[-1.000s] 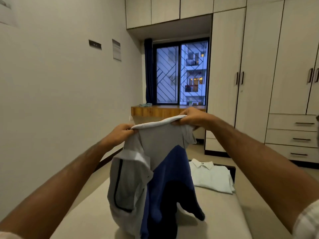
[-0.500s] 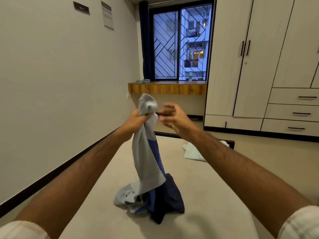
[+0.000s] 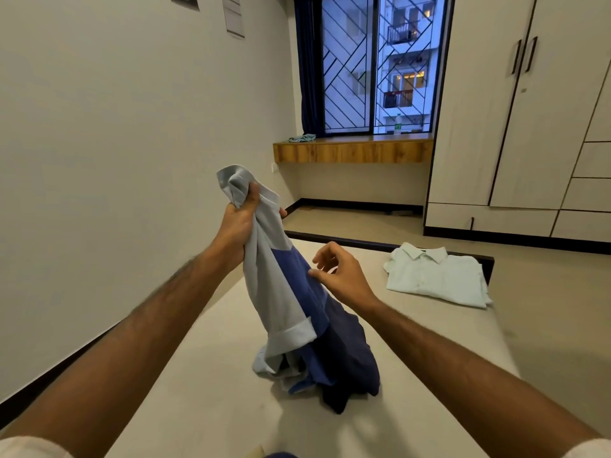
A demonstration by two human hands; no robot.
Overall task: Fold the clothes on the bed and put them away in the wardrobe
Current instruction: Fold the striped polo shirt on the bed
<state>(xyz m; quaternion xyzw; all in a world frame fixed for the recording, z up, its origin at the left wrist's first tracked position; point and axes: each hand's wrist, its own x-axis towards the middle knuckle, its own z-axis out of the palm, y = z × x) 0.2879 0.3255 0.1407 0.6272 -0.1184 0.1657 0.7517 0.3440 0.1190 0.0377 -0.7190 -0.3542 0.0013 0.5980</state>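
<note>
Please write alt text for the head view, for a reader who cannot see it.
A person's left hand grips a bunched grey-and-blue shirt above a bed, while the right hand hovers open beside it. A folded pale shirt lies farther along.

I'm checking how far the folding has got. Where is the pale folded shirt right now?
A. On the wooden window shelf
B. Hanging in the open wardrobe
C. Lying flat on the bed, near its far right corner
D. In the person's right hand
C: the pale folded shirt lies flat on the bed near its far right corner, away from both hands, and the wardrobe doors are closed.
</note>
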